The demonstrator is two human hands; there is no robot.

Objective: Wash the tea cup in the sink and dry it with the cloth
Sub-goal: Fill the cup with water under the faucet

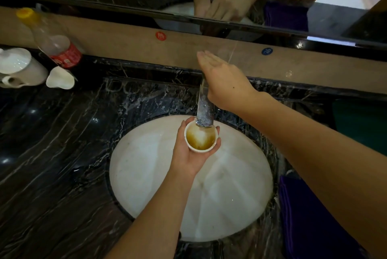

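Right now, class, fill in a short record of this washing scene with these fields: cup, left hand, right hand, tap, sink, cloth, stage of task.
cup: small white tea cup, upright, brown liquid inside
left hand: left hand cradles the cup from below, over the basin
right hand: right hand rests on the tap, fingers flat
tap: tap spout just above the cup's rim
sink: white round sink
cloth: purple cloth on the counter, right of the sink, untouched
stage of task: washing; drying not yet begun
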